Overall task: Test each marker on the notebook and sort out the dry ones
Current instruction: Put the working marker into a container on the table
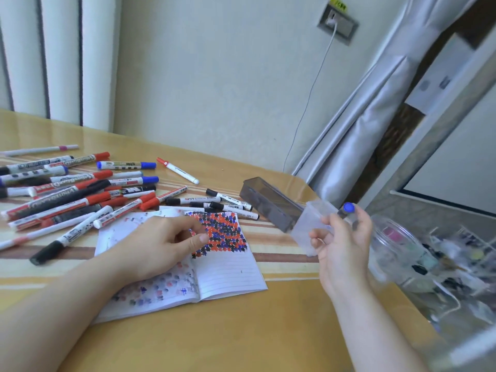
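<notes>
An open lined notebook (pixel 228 267) lies on the table, its pages covered with red, blue and black test marks. My left hand (pixel 161 242) rests on the left page with fingers loosely curled, holding nothing. My right hand (pixel 341 242) is raised at the table's right edge and grips a blue-capped marker (pixel 348 209), cap end up. Just behind that hand stands a clear box (pixel 311 224), blurred. Several red, blue and black markers (pixel 80 194) lie piled at the left, and a few black ones (pixel 228 204) lie beyond the notebook.
A dark grey rectangular box (pixel 271 202) sits beyond the notebook near the table's right corner. Off the table's right edge stand a clear round container (pixel 397 245) and a wire rack of small items (pixel 456 264). A curtain (pixel 362 146) and a charger cable (pixel 308 103) hang behind.
</notes>
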`<state>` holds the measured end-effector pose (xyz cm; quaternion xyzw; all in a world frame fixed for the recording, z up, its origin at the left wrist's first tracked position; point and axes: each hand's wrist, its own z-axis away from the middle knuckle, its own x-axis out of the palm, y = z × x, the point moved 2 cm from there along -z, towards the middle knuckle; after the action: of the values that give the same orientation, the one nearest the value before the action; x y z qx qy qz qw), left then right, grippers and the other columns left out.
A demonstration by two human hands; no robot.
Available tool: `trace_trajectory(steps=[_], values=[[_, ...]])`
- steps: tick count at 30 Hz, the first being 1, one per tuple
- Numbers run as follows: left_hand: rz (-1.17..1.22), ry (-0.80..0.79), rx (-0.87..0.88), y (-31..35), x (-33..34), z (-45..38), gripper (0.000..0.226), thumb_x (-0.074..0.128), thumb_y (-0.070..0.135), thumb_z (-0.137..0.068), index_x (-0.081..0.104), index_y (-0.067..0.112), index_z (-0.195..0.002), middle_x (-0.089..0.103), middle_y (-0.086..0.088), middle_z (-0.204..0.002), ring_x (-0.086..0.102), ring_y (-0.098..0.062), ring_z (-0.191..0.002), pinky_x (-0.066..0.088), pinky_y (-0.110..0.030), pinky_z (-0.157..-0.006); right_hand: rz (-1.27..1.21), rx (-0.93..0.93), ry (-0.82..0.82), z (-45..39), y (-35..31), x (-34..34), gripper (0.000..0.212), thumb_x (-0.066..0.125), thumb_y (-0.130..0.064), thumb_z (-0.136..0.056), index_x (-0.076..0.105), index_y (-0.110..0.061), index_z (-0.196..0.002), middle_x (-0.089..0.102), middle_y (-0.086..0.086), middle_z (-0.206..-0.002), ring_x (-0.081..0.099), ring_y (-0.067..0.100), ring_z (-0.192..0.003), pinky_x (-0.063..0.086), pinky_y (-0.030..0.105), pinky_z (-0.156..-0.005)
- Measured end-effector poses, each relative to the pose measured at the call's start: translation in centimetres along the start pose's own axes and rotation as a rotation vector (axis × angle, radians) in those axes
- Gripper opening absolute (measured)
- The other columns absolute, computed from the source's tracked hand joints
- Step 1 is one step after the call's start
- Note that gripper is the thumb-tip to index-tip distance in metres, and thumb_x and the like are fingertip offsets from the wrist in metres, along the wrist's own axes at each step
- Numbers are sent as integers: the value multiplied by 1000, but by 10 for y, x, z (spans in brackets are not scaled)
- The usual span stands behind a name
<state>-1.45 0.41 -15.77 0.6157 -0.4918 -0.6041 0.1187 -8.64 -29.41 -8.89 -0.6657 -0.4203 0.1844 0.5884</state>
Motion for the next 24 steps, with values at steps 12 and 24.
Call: trace_trajectory(steps=[12, 24], values=[[-104, -55, 39, -4, 4, -6, 12, 69, 47, -91, 68, 35, -92, 64, 11, -69, 59, -8, -66, 40, -18, -57, 1205, -413, -623, -41, 85, 100, 33, 52, -29, -104, 60, -24, -136, 44, -6, -121, 50, 8, -99, 42, 27, -90], [29, 53, -62, -3, 0, -6, 24, 65, 50, -94, 52, 42, -113, 65, 13, -87, 59, -5, -60, 41, -22, -60, 1567, -728, -691, -50, 76, 111, 17, 46, -40, -106, 51, -26, -115, 54, -8, -119, 40, 23, -111, 39, 43, -85]])
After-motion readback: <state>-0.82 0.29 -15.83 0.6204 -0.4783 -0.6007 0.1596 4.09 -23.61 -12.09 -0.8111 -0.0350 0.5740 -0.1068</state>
